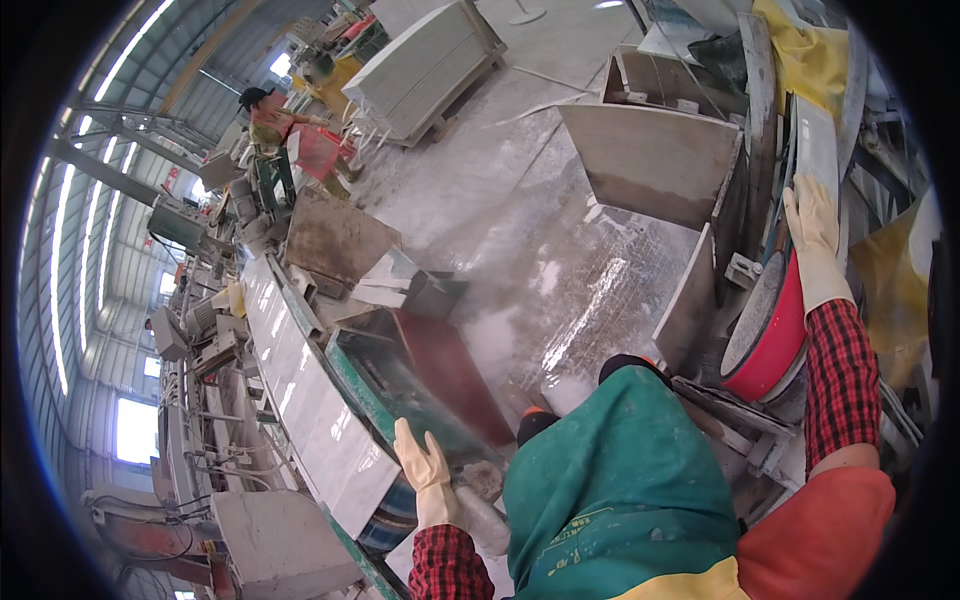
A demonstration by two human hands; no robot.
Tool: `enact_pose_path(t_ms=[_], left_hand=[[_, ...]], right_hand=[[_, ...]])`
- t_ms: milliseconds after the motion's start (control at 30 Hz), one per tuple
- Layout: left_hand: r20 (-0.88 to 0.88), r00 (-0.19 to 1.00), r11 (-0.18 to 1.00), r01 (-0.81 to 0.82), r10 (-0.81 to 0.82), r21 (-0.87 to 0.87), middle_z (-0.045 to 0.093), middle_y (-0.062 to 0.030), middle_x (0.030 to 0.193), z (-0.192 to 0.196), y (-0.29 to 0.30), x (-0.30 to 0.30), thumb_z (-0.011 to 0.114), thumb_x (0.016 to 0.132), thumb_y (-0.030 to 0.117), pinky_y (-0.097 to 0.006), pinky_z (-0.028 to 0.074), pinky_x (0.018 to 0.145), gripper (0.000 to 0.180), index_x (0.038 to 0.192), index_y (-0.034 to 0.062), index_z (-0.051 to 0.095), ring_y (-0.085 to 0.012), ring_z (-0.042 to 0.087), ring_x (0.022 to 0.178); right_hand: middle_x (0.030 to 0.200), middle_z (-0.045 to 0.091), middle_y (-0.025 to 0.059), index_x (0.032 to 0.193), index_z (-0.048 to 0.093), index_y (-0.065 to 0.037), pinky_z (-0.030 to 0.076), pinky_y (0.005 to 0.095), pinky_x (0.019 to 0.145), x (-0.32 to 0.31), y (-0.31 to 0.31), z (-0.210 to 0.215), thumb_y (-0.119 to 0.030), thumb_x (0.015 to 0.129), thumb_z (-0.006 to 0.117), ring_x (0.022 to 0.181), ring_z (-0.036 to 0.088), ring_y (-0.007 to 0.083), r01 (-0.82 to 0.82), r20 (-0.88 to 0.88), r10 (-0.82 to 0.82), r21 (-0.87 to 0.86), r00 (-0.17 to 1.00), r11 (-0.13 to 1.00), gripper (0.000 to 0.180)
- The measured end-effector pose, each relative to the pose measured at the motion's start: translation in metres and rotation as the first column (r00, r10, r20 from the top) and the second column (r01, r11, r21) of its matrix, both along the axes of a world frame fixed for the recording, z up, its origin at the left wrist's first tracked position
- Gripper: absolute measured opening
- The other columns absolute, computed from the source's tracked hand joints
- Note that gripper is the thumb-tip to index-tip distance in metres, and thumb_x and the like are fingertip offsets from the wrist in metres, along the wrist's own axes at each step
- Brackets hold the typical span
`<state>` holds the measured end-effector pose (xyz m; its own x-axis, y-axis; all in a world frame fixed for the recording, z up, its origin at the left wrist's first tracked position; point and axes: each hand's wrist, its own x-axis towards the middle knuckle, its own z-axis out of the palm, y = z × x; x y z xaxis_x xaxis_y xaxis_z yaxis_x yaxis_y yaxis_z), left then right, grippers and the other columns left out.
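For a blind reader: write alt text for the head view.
A person in a green apron rests the gloved left hand by pale tiles on a conveyor, and the gloved right hand reaches an upright white tile above a red basin.

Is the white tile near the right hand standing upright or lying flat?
Upright. The white tile stands on edge among other leaning slabs; the gloved right hand reaches its lower end.
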<state>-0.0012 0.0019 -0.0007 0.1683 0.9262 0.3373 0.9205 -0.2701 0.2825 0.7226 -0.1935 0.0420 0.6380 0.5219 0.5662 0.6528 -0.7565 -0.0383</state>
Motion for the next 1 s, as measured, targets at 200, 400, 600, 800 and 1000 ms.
enact_pose_path(t_ms=[200, 400, 600, 800, 1000], left_hand=[[0.101, 0.995, 1.0, 0.01, -0.008, -0.019, 0.05, -0.0264, 0.136, 0.01, 0.001, 0.017, 0.057, 0.092, 0.009, -0.045, 0.035, 0.108, 0.05, 0.139, -0.0024, 0.044, -0.0423, 0.046, 0.126], [0.053, 0.998, 0.999, -0.03, 0.032, -0.038, 0.051, -0.0268, 0.134, 0.001, 0.001, 0.005, 0.057, 0.09, 0.005, -0.044, 0.036, 0.108, 0.05, 0.138, -0.0035, 0.044, -0.0416, 0.047, 0.124], [0.107, 0.994, 0.998, -0.027, 0.033, -0.061, 0.052, -0.0268, 0.132, 0.009, -0.001, 0.014, 0.056, 0.09, 0.004, -0.044, 0.037, 0.106, 0.048, 0.136, -0.0042, 0.044, -0.0422, 0.048, 0.122], [0.085, 0.996, 1.0, -0.006, 0.008, -0.021, 0.051, -0.0269, 0.135, 0.005, 0.001, 0.008, 0.055, 0.09, 0.004, -0.045, 0.037, 0.107, 0.048, 0.137, -0.0037, 0.044, -0.0422, 0.048, 0.124], [0.087, 0.996, 0.998, -0.033, 0.037, -0.046, 0.053, -0.0261, 0.131, 0.01, -0.002, 0.012, 0.056, 0.09, 0.006, -0.044, 0.038, 0.105, 0.049, 0.137, -0.0023, 0.045, -0.0417, 0.05, 0.12]], right_hand=[[0.109, 0.067, 0.0152, 0.106, 0.069, -0.013, 0.05, 0.0477, 0.088, 0.006, 0.003, 0.023, -0.047, 0.096, 0.047, 0.104, 0.063, 0.0356, 0.281, -0.184, -0.297, -0.111, 0.937, 0.953, 0.042], [0.129, 0.058, 0.0167, 0.129, 0.057, -0.01, 0.043, 0.0443, 0.1, 0.022, 0.004, -0.001, -0.043, 0.098, 0.045, 0.119, 0.054, 0.0347, 0.169, -0.104, -0.183, -0.13, 0.977, 0.977, 0.046], [0.129, 0.057, 0.016, 0.13, 0.054, -0.007, 0.041, 0.0422, 0.103, 0.016, 0.004, -0.003, -0.035, 0.099, 0.045, 0.121, 0.051, 0.0335, 0.116, -0.076, -0.126, -0.128, 0.989, 0.985, 0.043], [0.123, 0.058, 0.0136, 0.127, 0.055, -0.008, 0.042, 0.0428, 0.099, 0.022, -0.002, -0.013, -0.032, 0.098, 0.046, 0.117, 0.052, 0.0328, 0.098, -0.013, -0.1, -0.109, 0.995, 0.989, 0.039], [0.12, 0.059, 0.0095, 0.121, 0.056, -0.013, 0.043, 0.0443, 0.096, 0.006, 0.0, -0.008, -0.031, 0.097, 0.046, 0.113, 0.055, 0.0299, 0.124, -0.019, -0.126, -0.093, 0.992, 0.988, 0.032]])
